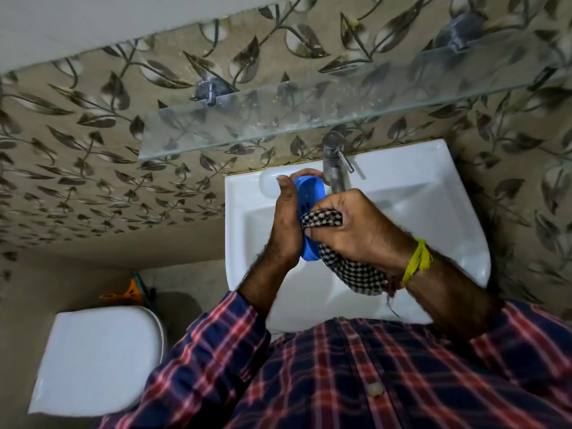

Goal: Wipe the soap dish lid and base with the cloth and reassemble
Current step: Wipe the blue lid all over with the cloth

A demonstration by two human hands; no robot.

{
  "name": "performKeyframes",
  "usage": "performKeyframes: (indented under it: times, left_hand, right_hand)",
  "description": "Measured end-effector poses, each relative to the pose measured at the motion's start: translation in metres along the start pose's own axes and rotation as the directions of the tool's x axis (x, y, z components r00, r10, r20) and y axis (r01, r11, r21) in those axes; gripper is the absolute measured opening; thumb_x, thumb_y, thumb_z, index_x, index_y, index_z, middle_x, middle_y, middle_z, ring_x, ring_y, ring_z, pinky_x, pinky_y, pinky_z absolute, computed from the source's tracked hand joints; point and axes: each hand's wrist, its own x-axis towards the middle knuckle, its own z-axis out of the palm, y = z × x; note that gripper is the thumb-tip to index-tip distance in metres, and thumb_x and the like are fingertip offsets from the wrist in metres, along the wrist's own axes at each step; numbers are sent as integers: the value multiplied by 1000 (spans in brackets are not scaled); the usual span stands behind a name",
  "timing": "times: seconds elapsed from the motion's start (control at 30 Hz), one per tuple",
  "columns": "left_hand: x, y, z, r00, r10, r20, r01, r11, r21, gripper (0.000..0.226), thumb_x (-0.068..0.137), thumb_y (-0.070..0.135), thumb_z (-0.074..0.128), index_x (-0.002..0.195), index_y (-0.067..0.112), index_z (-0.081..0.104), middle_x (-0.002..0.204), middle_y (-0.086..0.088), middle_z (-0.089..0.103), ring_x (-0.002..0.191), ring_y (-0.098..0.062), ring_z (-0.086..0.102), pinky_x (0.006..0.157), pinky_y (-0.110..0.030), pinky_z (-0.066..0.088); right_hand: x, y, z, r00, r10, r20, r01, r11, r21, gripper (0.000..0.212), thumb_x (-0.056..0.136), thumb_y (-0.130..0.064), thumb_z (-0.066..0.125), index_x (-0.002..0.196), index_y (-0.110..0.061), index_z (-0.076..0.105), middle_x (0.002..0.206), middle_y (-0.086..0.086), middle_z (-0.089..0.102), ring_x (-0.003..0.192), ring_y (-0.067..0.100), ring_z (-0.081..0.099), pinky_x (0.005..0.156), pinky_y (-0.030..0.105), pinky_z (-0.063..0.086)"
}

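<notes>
I stand over the white sink (448,193) with both hands raised above its basin. My left hand (286,221) is wrapped around a blue soap dish piece (309,196), holding it on edge, thumb up along its near side and fingertips curled over its far end. The face turned toward my right hand has two dark drain holes in it; whether this is the lid or the base I cannot tell. My right hand (356,227) is closed on a bunched black-and-white checked cloth (349,267), pressing it against the lower part of the blue piece, with the loose end of the cloth hanging under my wrist. A yellow thread (416,261) is tied round that wrist. The metal tap (334,165) stands just behind my hands, near the far end of the dish piece. A glass shelf (247,125) runs along the leaf-patterned wall (77,134) above the sink. To my left, lower down, is a white toilet with its lid (99,357) shut. My sleeves and shirt (371,382) are a red and navy check.
</notes>
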Motion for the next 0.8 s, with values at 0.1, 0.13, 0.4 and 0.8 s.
performKeyframes:
  times: [0.1,0.13,0.4,0.8]
  left_hand:
    - [12,2,-9,996,-57,-64,52,997,-65,79,89,77,37,108,4,58,86,-6,60,77,-25,55,70,-31,46]
    - [15,3,-11,994,-88,-62,83,992,-90,71,91,71,37,107,6,60,88,-11,58,78,-27,54,71,-34,46]
    - [19,6,-17,980,-195,-43,186,969,-161,58,92,68,41,91,17,68,67,-6,61,56,-21,60,57,-30,53]
    - [-10,-37,-47,867,392,308,-497,641,585,76,97,60,47,155,16,28,169,-7,14,155,-29,16,123,-48,23]
  right_hand:
    - [-1,1,5,997,-30,64,34,997,-65,9,82,-4,69,73,-6,68,68,7,69,61,15,66,59,39,56]
    - [-4,3,6,995,-33,98,41,996,-80,10,82,-4,70,73,-5,68,68,6,69,61,13,65,59,38,55]
    - [-16,13,13,995,-65,81,85,958,-273,11,82,-30,74,80,-25,64,79,-9,65,70,14,64,63,35,53]
    - [3,24,-5,948,227,-224,-143,930,337,7,78,-6,79,79,-5,72,71,7,72,64,12,62,63,29,52]
